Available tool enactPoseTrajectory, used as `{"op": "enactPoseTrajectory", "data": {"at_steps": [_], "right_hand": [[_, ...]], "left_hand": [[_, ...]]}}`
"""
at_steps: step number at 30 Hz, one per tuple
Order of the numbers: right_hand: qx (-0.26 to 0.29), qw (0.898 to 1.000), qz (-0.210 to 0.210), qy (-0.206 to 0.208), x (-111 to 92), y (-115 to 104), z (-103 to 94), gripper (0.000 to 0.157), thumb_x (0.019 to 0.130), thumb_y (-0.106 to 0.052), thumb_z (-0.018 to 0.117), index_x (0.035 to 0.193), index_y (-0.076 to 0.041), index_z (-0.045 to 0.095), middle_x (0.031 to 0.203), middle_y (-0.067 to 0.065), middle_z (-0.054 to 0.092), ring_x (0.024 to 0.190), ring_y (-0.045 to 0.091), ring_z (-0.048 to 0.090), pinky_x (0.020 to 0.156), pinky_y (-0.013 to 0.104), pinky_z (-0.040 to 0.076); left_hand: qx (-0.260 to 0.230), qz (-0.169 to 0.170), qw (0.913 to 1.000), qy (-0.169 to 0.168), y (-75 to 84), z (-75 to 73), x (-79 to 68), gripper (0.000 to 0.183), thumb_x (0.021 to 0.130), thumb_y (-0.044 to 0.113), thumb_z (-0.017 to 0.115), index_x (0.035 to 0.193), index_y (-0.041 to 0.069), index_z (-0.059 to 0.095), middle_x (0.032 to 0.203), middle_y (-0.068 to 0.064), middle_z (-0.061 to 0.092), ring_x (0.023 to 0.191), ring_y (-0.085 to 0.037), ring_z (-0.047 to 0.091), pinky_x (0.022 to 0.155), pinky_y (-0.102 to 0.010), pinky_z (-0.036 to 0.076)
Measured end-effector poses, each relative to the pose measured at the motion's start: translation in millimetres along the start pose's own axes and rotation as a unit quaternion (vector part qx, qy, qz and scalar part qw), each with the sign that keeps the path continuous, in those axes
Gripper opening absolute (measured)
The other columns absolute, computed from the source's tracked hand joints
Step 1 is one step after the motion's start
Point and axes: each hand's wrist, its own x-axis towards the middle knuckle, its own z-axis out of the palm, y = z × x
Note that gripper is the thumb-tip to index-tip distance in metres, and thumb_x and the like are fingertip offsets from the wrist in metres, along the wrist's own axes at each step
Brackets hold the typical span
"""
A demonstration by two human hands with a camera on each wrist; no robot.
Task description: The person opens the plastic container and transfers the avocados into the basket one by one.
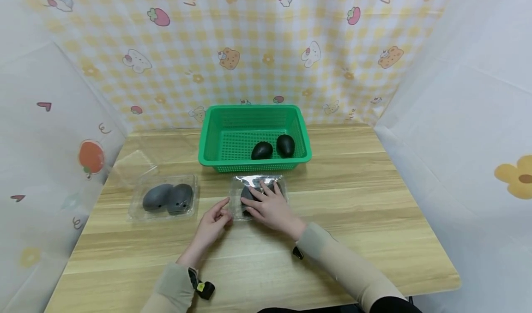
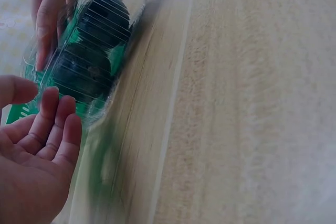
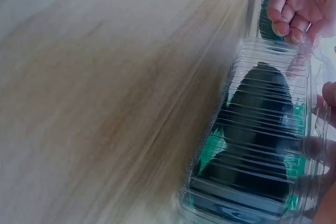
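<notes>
A clear plastic clamshell box (image 1: 238,215) with two dark avocados (image 2: 81,72) inside sits in front of the green basket. My right hand (image 1: 272,207) lies across its top with the fingers spread, partly covering the avocados. At the box's left edge is my left hand (image 1: 214,223), index finger extended toward the side and the other fingers loosely bent. In the left wrist view, a gap shows between its thumb and fingertips (image 2: 51,98), right by the box's rim. Ridged clear walls show the avocados in the right wrist view.
A green basket (image 1: 208,161) behind the box holds two avocados (image 1: 285,146). To the left stands another clear box (image 1: 137,207) containing two avocados (image 1: 179,197), its transparent lid (image 1: 135,165) tilted back. A patterned curtain (image 1: 266,40) hangs behind the wooden table (image 1: 357,188).
</notes>
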Motion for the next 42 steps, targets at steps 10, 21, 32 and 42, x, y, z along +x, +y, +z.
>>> {"op": "enactPoseTrajectory", "data": {"at_steps": [10,21,32,42], "right_hand": [[0.019,1.0,-0.001,0.007,-2.1,1.4,1.5,0.042,0.089,-0.051,0.036,0.128,-0.036,0.045,0.133,0.002,0.041,0.124,0.034,0.029,0.094,0.061,0.018],[0.067,0.998,0.015,0.011,-6.3,8.4,-4.9,0.063,0.077,-0.049,0.059,0.132,-0.027,0.041,0.137,0.002,0.036,0.126,0.03,0.026,0.097,0.057,0.014],[0.125,0.988,0.072,0.045,-33.0,25.2,-11.4,0.059,0.073,-0.039,0.066,0.126,-0.018,0.05,0.134,0.01,0.038,0.125,0.037,0.025,0.095,0.051,0.028],[0.162,0.983,0.091,0.004,-39.0,27.0,-19.5,0.055,0.074,-0.026,0.067,0.125,-0.015,0.05,0.135,0.011,0.036,0.126,0.035,0.022,0.094,0.046,0.031]], "left_hand": [[-0.017,-0.006,0.9998,0.0,-12.9,-0.2,4.2,0.051,0.084,-0.002,0.054,0.132,0.002,0.036,0.084,-0.025,0.057,0.075,-0.033,0.057,0.056,-0.029,0.044],[-0.029,0.037,0.9987,0.021,-25.1,5.3,9.9,0.058,0.079,-0.013,0.05,0.132,0.003,0.035,0.072,-0.018,0.055,0.067,-0.029,0.056,0.065,-0.033,0.049],[-0.007,0.042,0.9989,0.017,5.0,6.6,0.2,0.051,0.076,-0.016,0.047,0.126,-0.007,0.041,0.069,-0.024,0.052,0.061,-0.024,0.052,0.061,-0.03,0.048],[-0.008,0.032,0.9994,0.012,-0.9,7.1,4.7,0.05,0.077,-0.016,0.047,0.126,-0.006,0.042,0.068,-0.018,0.051,0.062,-0.025,0.052,0.061,-0.031,0.047]]}}
